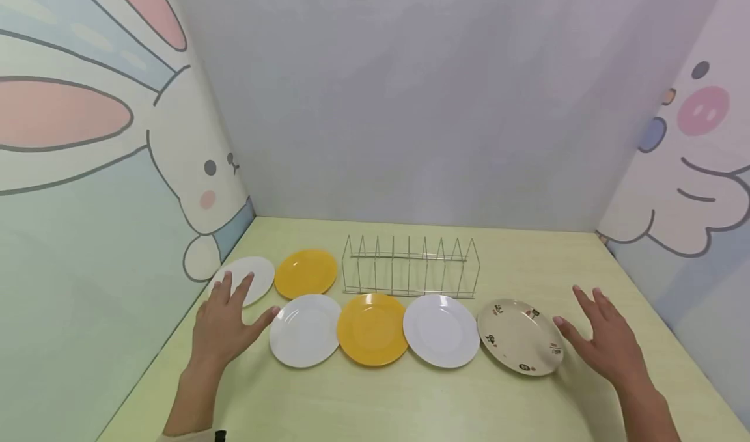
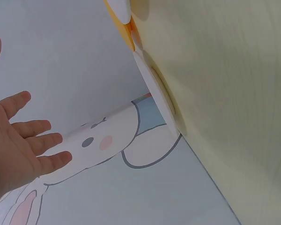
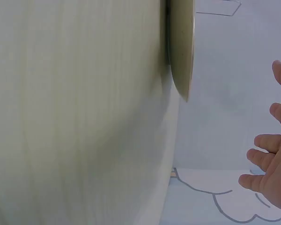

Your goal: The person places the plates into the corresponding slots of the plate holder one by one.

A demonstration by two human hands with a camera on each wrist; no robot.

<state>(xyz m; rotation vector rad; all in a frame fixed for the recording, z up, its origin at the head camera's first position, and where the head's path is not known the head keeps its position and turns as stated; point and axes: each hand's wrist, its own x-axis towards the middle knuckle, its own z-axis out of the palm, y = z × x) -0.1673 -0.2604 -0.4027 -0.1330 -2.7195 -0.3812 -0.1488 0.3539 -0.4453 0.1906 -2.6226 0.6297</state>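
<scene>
My left hand (image 1: 222,325) hovers with spread fingers at the left, partly in front of a white plate (image 1: 258,276) and beside another white plate (image 1: 305,331). Spread likewise, my right hand (image 1: 609,338) is just right of a beige patterned plate (image 1: 520,338), apart from it. Neither hand holds anything; in the wrist views the left hand (image 2: 23,140) and right hand (image 3: 274,154) are clear of the table. Between them lie a yellow plate (image 1: 372,330) and a white plate (image 1: 441,331). Farther back is another yellow plate (image 1: 306,273). A wire plate rack (image 1: 410,269) stands behind the row.
The pale wood-grain table (image 1: 363,403) meets a plain grey wall (image 1: 398,103) at the back. Side walls with a cartoon rabbit (image 1: 193,136) on the left and a white cartoon animal (image 1: 691,168) on the right close it in.
</scene>
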